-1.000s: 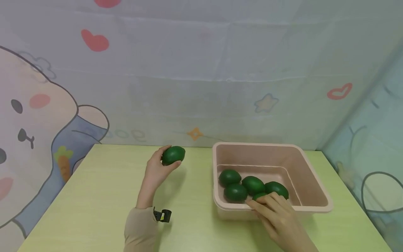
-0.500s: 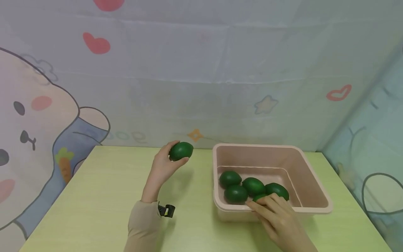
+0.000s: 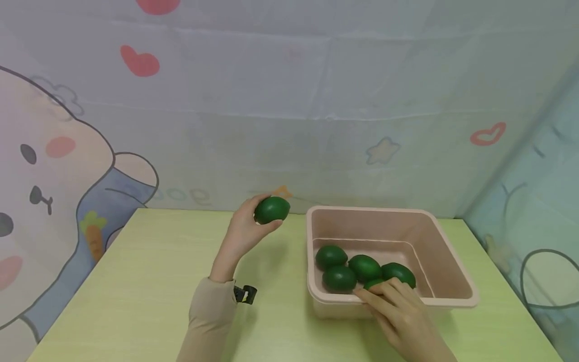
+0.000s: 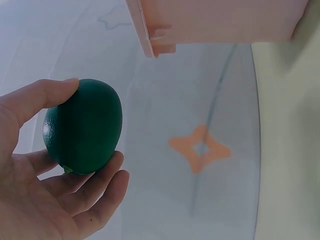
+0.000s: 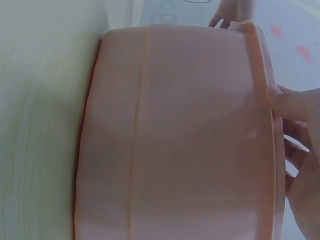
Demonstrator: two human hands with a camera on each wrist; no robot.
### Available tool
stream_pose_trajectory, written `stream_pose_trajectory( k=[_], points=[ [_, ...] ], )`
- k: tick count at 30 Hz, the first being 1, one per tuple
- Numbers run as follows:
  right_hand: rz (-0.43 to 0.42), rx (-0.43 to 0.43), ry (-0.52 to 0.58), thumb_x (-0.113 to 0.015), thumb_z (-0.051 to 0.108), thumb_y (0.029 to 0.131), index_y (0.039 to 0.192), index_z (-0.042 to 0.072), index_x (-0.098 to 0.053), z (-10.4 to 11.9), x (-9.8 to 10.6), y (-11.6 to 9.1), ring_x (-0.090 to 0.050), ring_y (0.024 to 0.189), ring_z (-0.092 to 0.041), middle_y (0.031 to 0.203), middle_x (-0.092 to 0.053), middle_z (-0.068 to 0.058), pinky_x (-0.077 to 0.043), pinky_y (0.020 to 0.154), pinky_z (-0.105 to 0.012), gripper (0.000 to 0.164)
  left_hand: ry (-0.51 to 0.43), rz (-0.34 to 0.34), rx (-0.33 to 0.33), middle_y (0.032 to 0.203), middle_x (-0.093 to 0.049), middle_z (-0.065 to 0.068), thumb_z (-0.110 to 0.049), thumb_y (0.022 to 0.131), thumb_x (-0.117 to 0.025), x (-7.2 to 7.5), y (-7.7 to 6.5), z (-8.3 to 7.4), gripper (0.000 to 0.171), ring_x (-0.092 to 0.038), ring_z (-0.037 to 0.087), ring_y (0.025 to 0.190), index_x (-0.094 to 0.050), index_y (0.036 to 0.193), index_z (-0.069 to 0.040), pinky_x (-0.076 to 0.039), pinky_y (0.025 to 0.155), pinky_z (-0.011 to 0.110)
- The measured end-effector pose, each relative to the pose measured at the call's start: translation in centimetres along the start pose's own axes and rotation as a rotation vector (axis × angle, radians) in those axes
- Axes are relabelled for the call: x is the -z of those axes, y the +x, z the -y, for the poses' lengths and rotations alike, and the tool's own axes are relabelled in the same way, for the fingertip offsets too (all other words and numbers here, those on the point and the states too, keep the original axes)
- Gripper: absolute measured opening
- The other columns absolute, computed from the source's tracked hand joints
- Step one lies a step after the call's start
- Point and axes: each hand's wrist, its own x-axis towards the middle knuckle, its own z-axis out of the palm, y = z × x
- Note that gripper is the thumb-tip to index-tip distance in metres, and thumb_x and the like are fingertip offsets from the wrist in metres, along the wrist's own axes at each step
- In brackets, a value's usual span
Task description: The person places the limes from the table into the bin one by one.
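Note:
A dark green lime [image 3: 272, 210] is held in my left hand [image 3: 246, 229], raised above the back of the table, left of the bin. In the left wrist view the thumb presses the upper end of the lime [image 4: 85, 127], and the fingers curl under its lower end, where a small stem shows. My right hand [image 3: 402, 311] pinches the front rim of a pink plastic bin [image 3: 371, 221]. In the right wrist view the thumb [image 5: 290, 104] lies on the rim's outside, the fingers behind it. Several more limes [image 3: 339, 279] lie in the bin; one is partly hidden by the right hand.
The bin stands on the right half of a pale yellow-green table [image 3: 149, 281]. A printed cloth [image 3: 271, 110] with hearts, a star and a cartoon animal hangs behind the table's back edge. A black strap [image 3: 245, 294] is on the left wrist.
My left hand has moved right and slightly up with the lime, nearer the bin. The right hand has stayed on the rim, and the limes in the bin have not moved.

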Motion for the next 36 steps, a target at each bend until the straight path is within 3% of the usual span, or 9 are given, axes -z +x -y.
stream_pose_trajectory(
  k=[9,36],
  points=[
    [0.002,-0.006,-0.005,-0.043,0.031,0.103,0.111,0.012,-0.073,0.1,-0.1,-0.1,-0.051,0.084,-0.011,0.090,-0.063,0.006,-0.038,0.077,-0.020,0.037,0.020,0.020,-0.091,0.143,-0.050,0.011,-0.026,0.084,-0.074,-0.4,0.4,-1.8,0.067,-0.053,0.031,0.123,-0.045,0.143,-0.015,-0.049,0.095,0.049],
    [0.007,-0.004,-0.011,-0.042,0.031,0.103,0.110,0.012,-0.073,0.2,-0.1,-0.1,-0.051,0.084,-0.010,0.090,-0.063,0.006,-0.036,0.075,-0.020,0.037,0.144,0.129,-0.189,0.139,-0.054,0.007,-0.031,0.083,-0.074,-2.3,2.7,-6.9,0.063,-0.055,0.027,0.121,-0.049,0.139,-0.014,-0.050,0.095,0.045]
  ],
)
